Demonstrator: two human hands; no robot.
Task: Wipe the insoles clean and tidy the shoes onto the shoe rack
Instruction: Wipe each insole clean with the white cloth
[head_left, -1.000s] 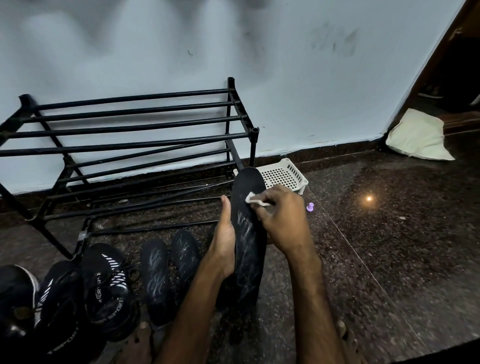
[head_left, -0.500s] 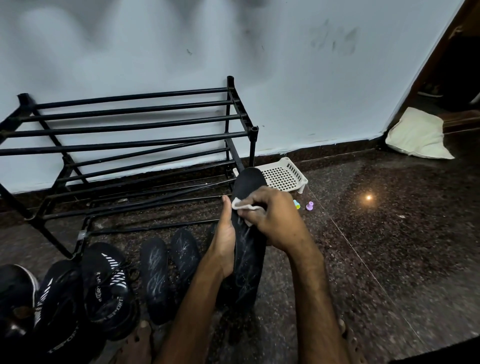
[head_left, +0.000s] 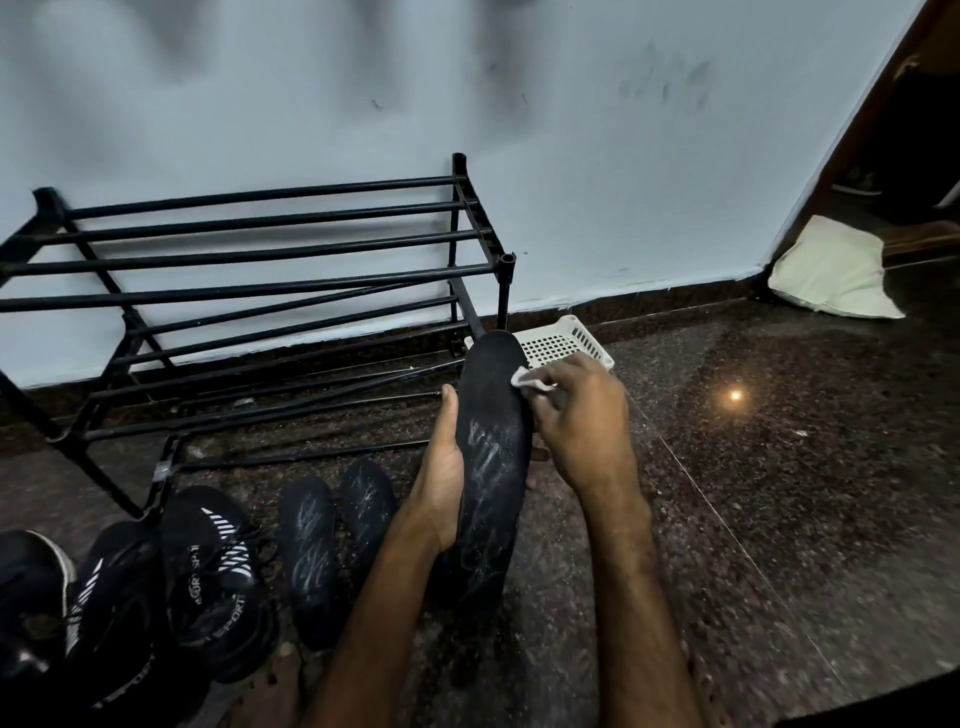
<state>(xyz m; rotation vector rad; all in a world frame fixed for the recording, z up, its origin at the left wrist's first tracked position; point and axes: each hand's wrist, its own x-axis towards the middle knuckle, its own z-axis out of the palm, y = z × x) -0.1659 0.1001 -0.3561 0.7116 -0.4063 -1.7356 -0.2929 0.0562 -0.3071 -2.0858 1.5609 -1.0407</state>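
Note:
A long black insole (head_left: 491, 457) with pale streaks stands tilted over the floor, toe end up. My left hand (head_left: 441, 475) grips its left edge, thumb pointing up. My right hand (head_left: 579, 421) pinches a small white cloth (head_left: 527, 378) against the insole's upper right edge. Two more black insoles (head_left: 309, 556) (head_left: 366, 506) lie flat on the floor to the left. Black sports shoes (head_left: 213, 582) with white stripes sit at the lower left. The black metal shoe rack (head_left: 249, 270) stands against the wall with bare shelves.
A white perforated plastic basket (head_left: 563, 343) lies on the floor just behind the held insole. A pale cushion (head_left: 831, 270) lies in the far right corner by a doorway. My bare toes (head_left: 275, 680) show at the bottom. The floor is dark polished stone (head_left: 779, 493).
My right hand slid the cloth from the insole's left side across to its upper right edge. The left hand and the insole stayed put.

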